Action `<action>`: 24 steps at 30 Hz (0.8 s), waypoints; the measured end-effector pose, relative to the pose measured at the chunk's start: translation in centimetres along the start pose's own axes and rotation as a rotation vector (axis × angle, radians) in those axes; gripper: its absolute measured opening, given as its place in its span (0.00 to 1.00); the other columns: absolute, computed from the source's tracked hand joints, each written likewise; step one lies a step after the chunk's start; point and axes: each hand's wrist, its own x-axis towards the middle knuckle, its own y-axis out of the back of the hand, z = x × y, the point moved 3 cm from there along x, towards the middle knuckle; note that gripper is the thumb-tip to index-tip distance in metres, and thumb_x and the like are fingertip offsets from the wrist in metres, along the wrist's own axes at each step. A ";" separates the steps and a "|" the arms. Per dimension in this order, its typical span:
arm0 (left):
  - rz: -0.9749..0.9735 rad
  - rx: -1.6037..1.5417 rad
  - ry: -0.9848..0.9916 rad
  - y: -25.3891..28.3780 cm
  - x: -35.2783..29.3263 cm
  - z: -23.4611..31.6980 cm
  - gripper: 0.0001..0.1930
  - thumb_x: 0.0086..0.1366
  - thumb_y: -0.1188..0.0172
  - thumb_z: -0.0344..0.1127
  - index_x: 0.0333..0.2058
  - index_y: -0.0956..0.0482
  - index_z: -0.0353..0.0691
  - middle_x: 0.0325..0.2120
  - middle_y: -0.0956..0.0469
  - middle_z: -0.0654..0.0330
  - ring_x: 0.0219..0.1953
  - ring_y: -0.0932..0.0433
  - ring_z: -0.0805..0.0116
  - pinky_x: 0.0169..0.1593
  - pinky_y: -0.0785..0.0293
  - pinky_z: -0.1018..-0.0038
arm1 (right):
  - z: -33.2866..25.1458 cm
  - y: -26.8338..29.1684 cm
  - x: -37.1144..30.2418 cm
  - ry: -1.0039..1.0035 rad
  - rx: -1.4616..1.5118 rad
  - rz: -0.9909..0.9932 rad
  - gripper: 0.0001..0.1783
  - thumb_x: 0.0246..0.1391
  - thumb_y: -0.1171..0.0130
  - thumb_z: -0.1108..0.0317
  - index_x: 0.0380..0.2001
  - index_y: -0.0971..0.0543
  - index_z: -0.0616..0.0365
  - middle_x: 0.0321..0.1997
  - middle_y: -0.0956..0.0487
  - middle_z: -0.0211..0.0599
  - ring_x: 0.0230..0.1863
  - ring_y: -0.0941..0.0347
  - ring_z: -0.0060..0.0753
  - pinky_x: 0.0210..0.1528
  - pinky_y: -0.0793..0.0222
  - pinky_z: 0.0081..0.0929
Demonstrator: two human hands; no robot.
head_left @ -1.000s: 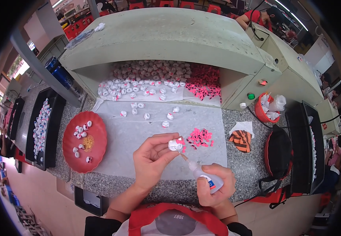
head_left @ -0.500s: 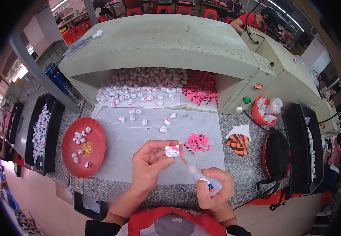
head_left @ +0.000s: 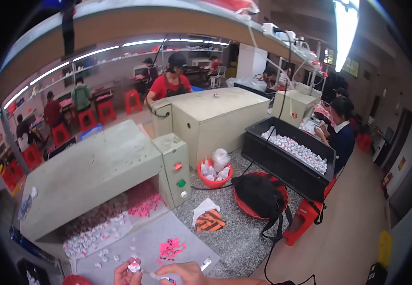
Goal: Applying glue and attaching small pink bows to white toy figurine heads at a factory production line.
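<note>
Low in the view, my left hand (head_left: pixel 123 274) pinches a small white figure head (head_left: pixel 133 267) with a bit of pink on it. Just to its right, my right hand (head_left: pixel 187 271) is wrapped round a white squeeze bottle (head_left: pixel 173 279) with a blue and red label. The bottle's narrow tip points toward the head; whether they touch is too small to tell. Beyond my hands, a pile of small pink pieces (head_left: pixel 172 248) lies on the pale sheet (head_left: pixel 194 240). More white heads (head_left: pixel 105 230) are spread inside the machine opening, and several lie on the sheet before it.
A pale green machine (head_left: pixel 92 173) stands behind the sheet. On the right are a red basket (head_left: pixel 211 179) of bagged items, a striped orange cloth (head_left: pixel 210 221), a black bag (head_left: pixel 260 197) and a black bin (head_left: pixel 289 156) full of white pieces. Several people sit or stand farther off.
The view has swung up and to the right, so my hands now sit at the lower edge. The left still holds the white head, the right the bottle.
</note>
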 end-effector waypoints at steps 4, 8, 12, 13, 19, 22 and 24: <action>-0.012 0.000 0.043 -0.4 -0.3 -0.4 0.16 0.53 0.47 0.20 0.42 0.32 0.27 0.39 0.27 0.49 0.42 0.27 0.62 0.49 0.33 0.72 | 0.8 -0.1 -1.1 -0.156 0.060 0.196 0.14 0.37 0.43 0.74 0.33 0.25 0.60 0.22 0.25 0.37 0.20 0.29 0.26 0.22 0.35 0.21; 0.076 0.123 0.093 0.0 -0.1 -2.8 0.13 0.53 0.46 0.23 0.39 0.30 0.28 0.34 0.25 0.54 0.38 0.27 0.69 0.45 0.33 0.76 | 4.7 -0.7 -1.3 -0.492 0.359 0.169 0.12 0.43 0.45 0.74 0.35 0.26 0.62 0.26 0.25 0.38 0.28 0.29 0.21 0.29 0.34 0.19; 0.154 0.204 0.060 1.3 -0.1 -8.1 0.13 0.55 0.46 0.28 0.40 0.29 0.28 0.34 0.26 0.54 0.36 0.29 0.68 0.43 0.33 0.74 | 10.4 -1.7 -0.9 -0.593 0.682 0.198 0.12 0.43 0.42 0.72 0.34 0.27 0.61 0.24 0.23 0.31 0.25 0.25 0.24 0.26 0.31 0.19; 0.129 0.209 0.071 0.7 0.3 -8.7 0.13 0.55 0.46 0.28 0.40 0.29 0.28 0.34 0.26 0.54 0.36 0.29 0.68 0.43 0.33 0.74 | 12.8 -1.8 -1.7 -0.669 0.499 0.089 0.13 0.44 0.42 0.71 0.36 0.28 0.60 0.26 0.24 0.29 0.28 0.26 0.21 0.28 0.31 0.17; 0.181 0.266 0.010 0.6 -0.6 -9.1 0.14 0.54 0.46 0.26 0.40 0.29 0.28 0.35 0.27 0.52 0.36 0.29 0.66 0.43 0.33 0.74 | 14.2 -3.4 -2.6 -0.459 0.281 0.191 0.16 0.43 0.44 0.74 0.37 0.34 0.60 0.34 0.26 0.32 0.35 0.28 0.26 0.35 0.33 0.22; 0.180 0.289 -0.001 1.1 -0.4 -10.9 0.14 0.54 0.45 0.25 0.40 0.29 0.28 0.34 0.26 0.52 0.36 0.29 0.65 0.43 0.32 0.73 | 14.4 -2.9 -2.8 -0.409 0.169 0.200 0.16 0.39 0.47 0.77 0.35 0.37 0.59 0.33 0.27 0.36 0.36 0.28 0.35 0.35 0.34 0.28; 0.171 0.316 -0.043 1.6 -0.3 -11.3 0.14 0.53 0.45 0.24 0.40 0.30 0.27 0.35 0.27 0.51 0.36 0.28 0.64 0.43 0.31 0.72 | 14.1 -2.9 -2.9 -0.394 0.103 0.189 0.16 0.38 0.48 0.78 0.34 0.38 0.58 0.32 0.28 0.38 0.35 0.29 0.40 0.35 0.35 0.30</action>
